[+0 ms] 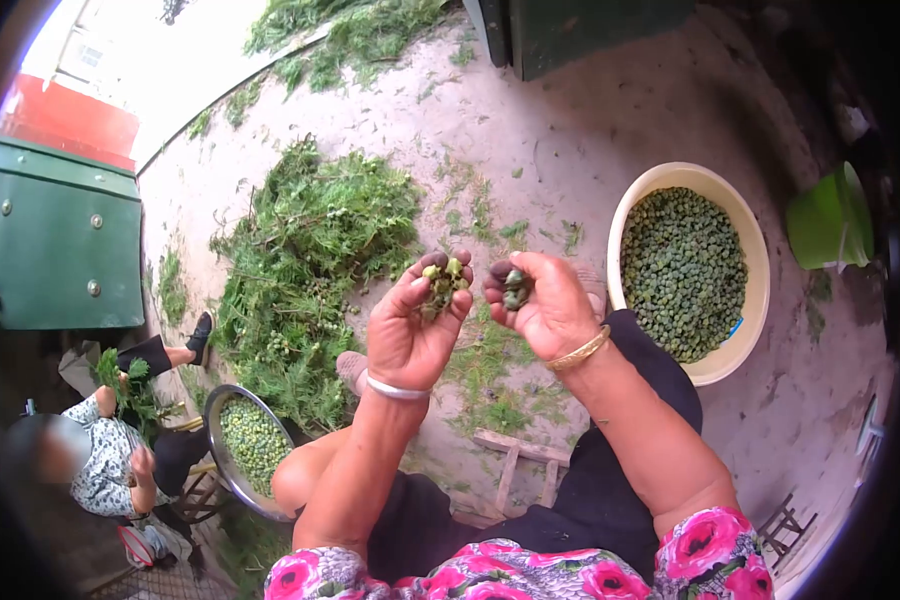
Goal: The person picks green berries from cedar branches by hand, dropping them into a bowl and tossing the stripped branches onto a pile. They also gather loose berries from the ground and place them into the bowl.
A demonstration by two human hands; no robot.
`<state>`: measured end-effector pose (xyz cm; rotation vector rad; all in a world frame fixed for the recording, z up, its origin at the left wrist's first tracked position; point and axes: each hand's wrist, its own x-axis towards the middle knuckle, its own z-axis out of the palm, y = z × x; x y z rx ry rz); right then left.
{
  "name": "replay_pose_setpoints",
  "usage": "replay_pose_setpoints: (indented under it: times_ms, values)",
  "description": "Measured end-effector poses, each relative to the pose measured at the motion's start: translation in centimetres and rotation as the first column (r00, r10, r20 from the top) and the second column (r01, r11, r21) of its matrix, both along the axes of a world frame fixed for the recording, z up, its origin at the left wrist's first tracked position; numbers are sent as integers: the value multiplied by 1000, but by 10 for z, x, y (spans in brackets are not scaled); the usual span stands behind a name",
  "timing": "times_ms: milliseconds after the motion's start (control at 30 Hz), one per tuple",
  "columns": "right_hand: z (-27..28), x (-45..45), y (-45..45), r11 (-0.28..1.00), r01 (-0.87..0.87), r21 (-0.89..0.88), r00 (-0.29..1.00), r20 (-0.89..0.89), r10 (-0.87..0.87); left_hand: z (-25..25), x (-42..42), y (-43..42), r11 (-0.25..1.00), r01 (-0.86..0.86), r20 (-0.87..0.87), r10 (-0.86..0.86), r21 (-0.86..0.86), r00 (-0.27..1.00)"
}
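Note:
My left hand (415, 330), with a white bangle at the wrist, is turned palm up and its fingers curl around several small green seed cones (443, 283). Close beside it, my right hand (550, 305) wears a gold bangle and grips a few darker green cones (515, 289) between thumb and fingers. Both hands are raised above my lap, a small gap between them. To the right of my right hand stands a cream tub (620, 215) heaped with similar green cones (685, 270).
A big pile of leafy green branches (310, 260) lies ahead on the floor. At the left, another person (120, 450) sits holding a sprig, beside a metal basin (212, 412) of cones. A green bucket (830, 218) stands far right; a wooden stool (530, 450) is before me.

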<state>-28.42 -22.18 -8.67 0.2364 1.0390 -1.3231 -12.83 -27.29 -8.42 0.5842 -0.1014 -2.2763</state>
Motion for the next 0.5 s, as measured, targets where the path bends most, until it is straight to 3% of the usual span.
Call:
replay_pose_setpoints:
  times_ms: [67, 133, 200, 267, 333, 400, 433, 500]
  values:
    - [-6, 1, -3, 1000, 9, -3, 996, 94, -9, 19, -9, 9, 998, 16, 64, -12, -65, 998]
    - [-5, 2, -2, 987, 122, -105, 959, 270, -90, 25, -29, 22, 964, -41, 267, 114, -264, 957]
    - [-10, 0, -3, 984, 117, -136, 960, 268, -77, 28, -57, 38, 876, 9, 513, 274, -482, 814]
    - [-14, 0, -9, 956, 270, -118, 938, 257, -233, 16, -79, 48, 731, 117, 572, 414, -673, 708]
    - [9, -9, -1, 955, 279, -100, 946, 198, -255, 21, -94, 56, 682, 134, 565, 462, -719, 684]
    - [-10, -20, 2, 918, 169, -359, 978, 180, -110, 23, -102, 58, 533, 231, 532, 526, -814, 663]
    - [-19, -27, -3, 888, 172, -426, 957, 286, -48, 34, -103, 57, 519, 307, 575, 505, -798, 643]
    - [-11, -30, -2, 900, 238, -365, 944, 306, -126, 52, -102, 51, 499, 358, 586, 437, -789, 682]
